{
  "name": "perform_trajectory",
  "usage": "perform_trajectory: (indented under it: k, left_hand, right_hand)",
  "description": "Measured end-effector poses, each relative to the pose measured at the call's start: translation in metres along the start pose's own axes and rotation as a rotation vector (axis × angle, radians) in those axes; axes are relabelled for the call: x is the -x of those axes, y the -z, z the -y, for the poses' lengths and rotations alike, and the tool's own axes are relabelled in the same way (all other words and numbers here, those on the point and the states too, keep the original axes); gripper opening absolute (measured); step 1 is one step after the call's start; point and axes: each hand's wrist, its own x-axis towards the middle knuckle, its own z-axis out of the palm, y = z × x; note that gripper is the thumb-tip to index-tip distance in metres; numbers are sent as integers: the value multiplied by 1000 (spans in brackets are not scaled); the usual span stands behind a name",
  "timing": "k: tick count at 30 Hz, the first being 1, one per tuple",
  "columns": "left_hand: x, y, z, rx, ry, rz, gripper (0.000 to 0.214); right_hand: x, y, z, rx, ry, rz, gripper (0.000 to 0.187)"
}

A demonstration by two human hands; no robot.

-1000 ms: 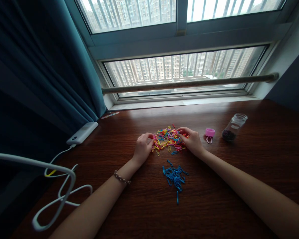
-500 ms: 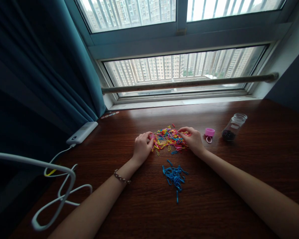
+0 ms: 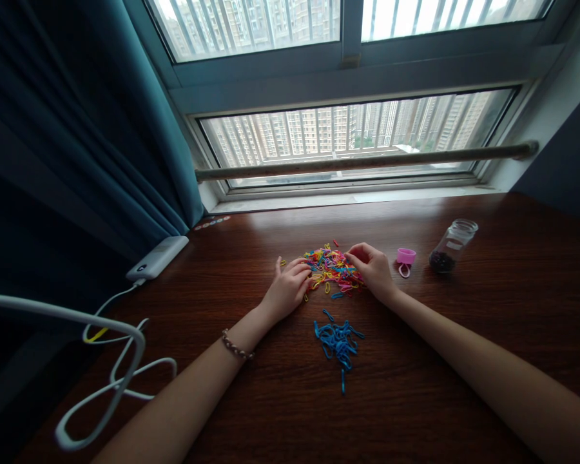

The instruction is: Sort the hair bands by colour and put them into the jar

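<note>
A mixed heap of small, colourful plastic loops [image 3: 332, 267], which look like locking stitch markers, lies between my hands. My left hand [image 3: 286, 290] rests on its left side, fingers stretched out and thumb apart. At the heap's right edge is my right hand [image 3: 373, 270], thumb and fingertips pinched together; whatever is between them is too small to make out. Closer to me lies a separate pile of blue loops [image 3: 338, 341], touched by neither hand. One more blue loop [image 3: 337, 296] sits at the heap's near edge.
To the right are a pink cap with a loop [image 3: 406, 256] and a tilted glass jar [image 3: 452, 248] with dark contents. A white power bank [image 3: 159, 258] and white cable [image 3: 138, 361] are at left, beside a blue curtain [image 3: 174, 161]. A window borders the table's far side.
My left hand has gone from curled fingers at the heap's left edge to outstretched fingers reaching over it, moving slightly right. My right hand stays pinched in nearly the same place.
</note>
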Motion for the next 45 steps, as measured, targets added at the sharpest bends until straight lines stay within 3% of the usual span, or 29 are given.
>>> perform_trajectory:
  k: [6,12,15,19,21,22,26,31,35,37,41,45]
  left_hand:
    - [-1,-3,6,48,32,-89,23]
    - [-2,-5,13,179,86,-277,14]
    - [-1,-5,14,226,144,-319,8]
    - [1,-7,15,225,164,-356,7]
    - [1,-7,16,210,140,-373,9]
    - [1,-6,15,203,120,-382,9]
    - [0,-2,9,231,-32,-384,9]
    - [6,2,-16,346,-275,-204,13]
    - [11,6,-32,399,-437,-61,23]
    - [10,6,-30,376,-406,-96,23]
    - [4,5,-13,186,-147,-267,17]
    - [-2,2,0,7,-20,-121,25]
  right_hand:
    - [-2,3,6,-121,-45,1,27]
    - [-5,6,21,-334,-167,182,27]
    - [-5,8,29,-413,-250,444,26]
    - [1,9,37,-404,-367,1009,28]
    - [3,9,38,-380,-409,1157,32]
    - [2,9,37,-361,-403,1140,33]
    - [-5,12,27,-182,-243,854,23]
    - [-7,14,13,95,3,927,13]
    - [-4,11,11,245,231,862,11]
    - [-4,10,12,264,265,837,11]
    - [-5,13,24,200,216,822,14]
    - [-1,12,38,51,73,1092,19]
